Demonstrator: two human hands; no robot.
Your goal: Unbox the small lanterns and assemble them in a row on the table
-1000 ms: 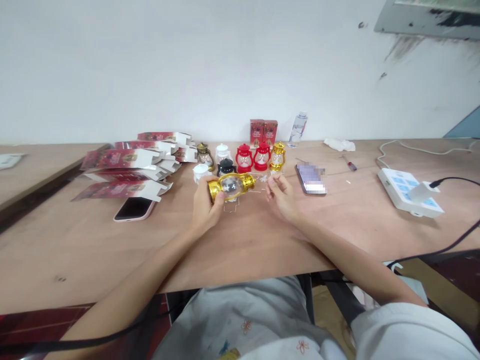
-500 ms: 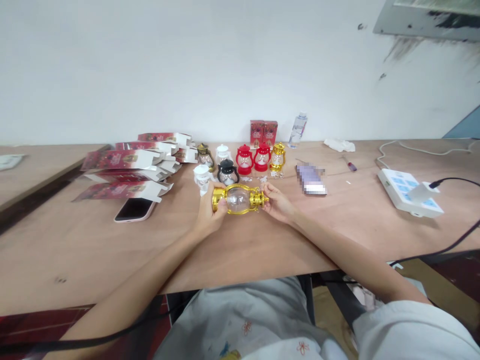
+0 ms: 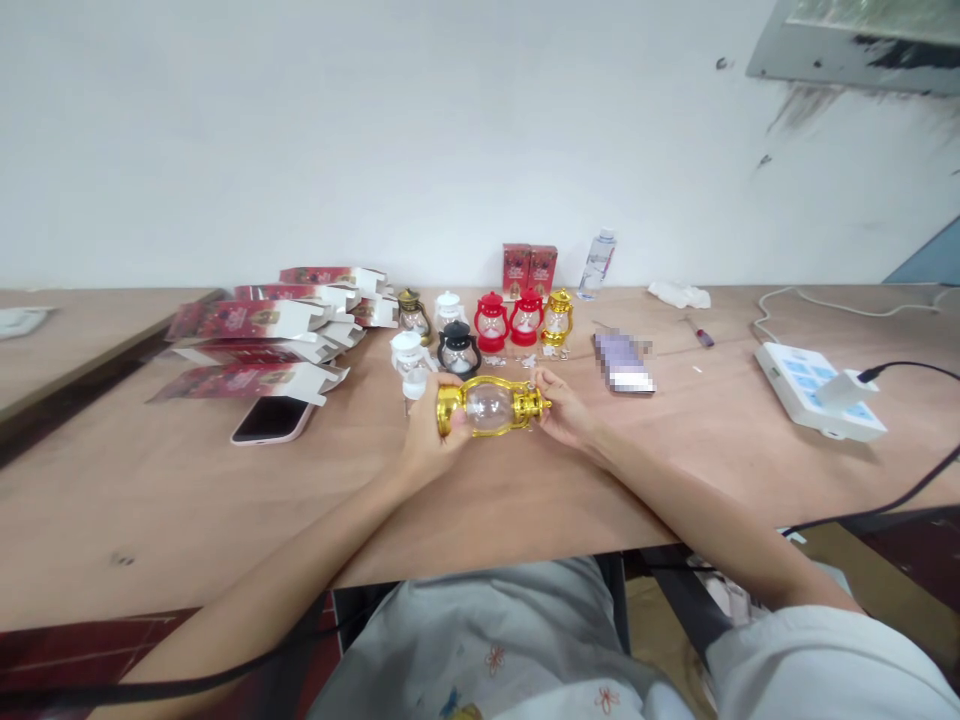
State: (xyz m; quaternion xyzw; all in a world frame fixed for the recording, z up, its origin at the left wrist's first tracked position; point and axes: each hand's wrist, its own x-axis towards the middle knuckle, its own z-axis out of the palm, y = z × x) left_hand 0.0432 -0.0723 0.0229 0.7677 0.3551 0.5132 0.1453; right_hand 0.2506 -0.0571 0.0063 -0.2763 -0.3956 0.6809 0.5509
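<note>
One table [image 3: 525, 520]: wooden, everything's on or above it
Carton pile [image 3: 232, 318]: red, flaps open, can't see anything inside
Upright boxes [image 3: 516, 265]: two, contents hidden
Left hand [image 3: 431, 440]: fingers wrapped round the lantern's base [image 3: 445, 402]
Right hand [image 3: 571, 415]: fingertips by its top, can't tell if pinching
Gold lantern [image 3: 491, 407]: sideways between both hands; probably light, stiff, slippery, globe maybe fragile, so grab the base

Workshop-like room, bare wooden worktable [image 3: 525, 500], stained wall [image 3: 337, 130], stacked open cartons [image 3: 247, 320]
</note>
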